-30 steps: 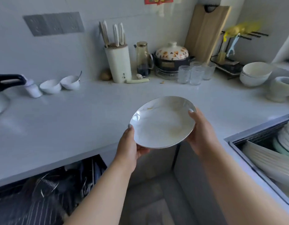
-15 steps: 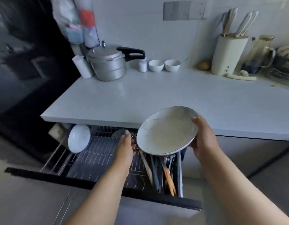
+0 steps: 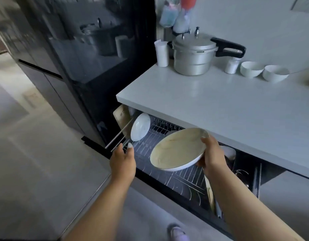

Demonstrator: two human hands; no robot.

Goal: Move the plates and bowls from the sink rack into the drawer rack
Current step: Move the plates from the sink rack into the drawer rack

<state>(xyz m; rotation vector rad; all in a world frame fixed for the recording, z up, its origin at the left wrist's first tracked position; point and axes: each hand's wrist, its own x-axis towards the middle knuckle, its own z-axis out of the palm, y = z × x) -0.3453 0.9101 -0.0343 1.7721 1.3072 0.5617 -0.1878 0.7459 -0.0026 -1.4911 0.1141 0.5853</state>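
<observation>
tilting over the open drawer rack (image 3: pixel 167 164), a shallow white plate (image 3: pixel 178 150) with faint brownish marks on its face hangs in the right hand (image 3: pixel 212 155), whose thumb lies over the far rim while the other fingers curl under the near-right edge, so the hand grips it from the right side alone. just left of that grip, apart from the plate, the left hand (image 3: pixel 123 160) hovers above the rack's front-left corner with fingers loosely bent and holding nothing; whether its fingertips touch the wires is hard to tell. beyond the left hand a smaller white plate (image 3: pixel 140 126) stands on edge in the rack's far-left slots, and a wooden board (image 3: pixel 121 117) leans further left of it. right of the gripping hand, the drawer's darker section holds utensils (image 3: pixel 240 173) that are too dim to name. above the grip runs the pale countertop (image 3: pixel 219 101), carrying a metal pressure cooker (image 3: pixel 193 56) with a black handle, a white cup (image 3: pixel 162 53) at its left, and two small white bowls (image 3: pixel 252 69) off to its right. a dark glossy cabinet (image 3: pixel 91 49) rises left of the counter.
</observation>
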